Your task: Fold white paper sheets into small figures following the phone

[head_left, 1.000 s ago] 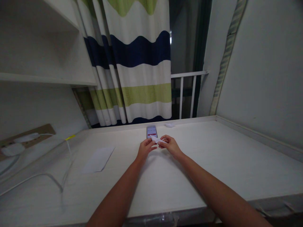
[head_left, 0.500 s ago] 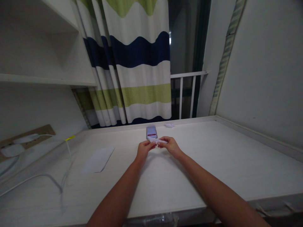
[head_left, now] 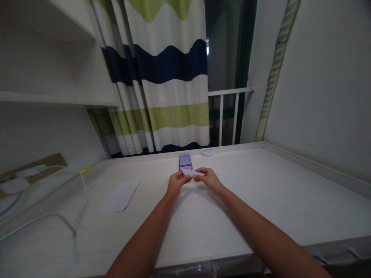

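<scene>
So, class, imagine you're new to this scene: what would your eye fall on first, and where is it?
Probably the big curtain with wavy white, green and navy bands, hanging behind the white tabletop. Next, below the picture's centre, the person's left grip and right grip, together holding a folded white paper; just beyond them lies a phone with a lit screen.

Single head cam, worn by the person, looking forward and down over the white desk (head_left: 290,185); near desk edge sits at frame bottom, far edge about mid-height, curtain (head_left: 174,92) behind it faced roughly head-on; field is wide: shelf (head_left: 58,97) upper left, wall (head_left: 324,96) on the right; forearms (head_left: 158,220) enter from below, left hand (head_left: 176,182) and right hand (head_left: 211,179) small, just below centre
</scene>
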`<state>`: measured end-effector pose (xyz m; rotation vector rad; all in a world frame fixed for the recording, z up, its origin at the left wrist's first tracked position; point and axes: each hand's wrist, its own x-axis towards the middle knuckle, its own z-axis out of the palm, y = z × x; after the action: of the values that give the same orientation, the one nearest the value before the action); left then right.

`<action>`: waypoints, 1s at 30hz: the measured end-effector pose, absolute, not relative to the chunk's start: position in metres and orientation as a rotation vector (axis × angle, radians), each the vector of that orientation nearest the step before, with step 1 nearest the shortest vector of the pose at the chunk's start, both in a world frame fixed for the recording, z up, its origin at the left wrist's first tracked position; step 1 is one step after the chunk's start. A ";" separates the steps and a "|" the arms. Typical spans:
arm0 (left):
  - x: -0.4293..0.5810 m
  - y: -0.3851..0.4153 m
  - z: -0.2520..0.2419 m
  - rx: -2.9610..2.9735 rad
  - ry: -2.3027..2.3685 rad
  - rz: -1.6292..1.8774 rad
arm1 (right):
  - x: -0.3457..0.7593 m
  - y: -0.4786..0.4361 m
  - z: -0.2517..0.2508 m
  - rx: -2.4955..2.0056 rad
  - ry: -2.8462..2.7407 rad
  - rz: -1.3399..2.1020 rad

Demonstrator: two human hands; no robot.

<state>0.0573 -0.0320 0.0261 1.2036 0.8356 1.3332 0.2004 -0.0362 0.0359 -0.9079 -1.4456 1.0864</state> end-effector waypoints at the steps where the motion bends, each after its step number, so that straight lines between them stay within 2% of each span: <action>1: 0.057 -0.032 0.026 1.204 0.839 1.338 | 0.200 -0.036 0.036 -0.907 -1.448 1.100; 30: 0.052 -0.031 0.027 1.185 0.908 1.359 | 0.202 -0.038 0.037 -0.875 -1.461 1.229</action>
<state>0.0516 -0.0313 0.0270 1.1852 0.9084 1.3589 0.2017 -0.0379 0.0374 -0.8754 -1.4609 1.2286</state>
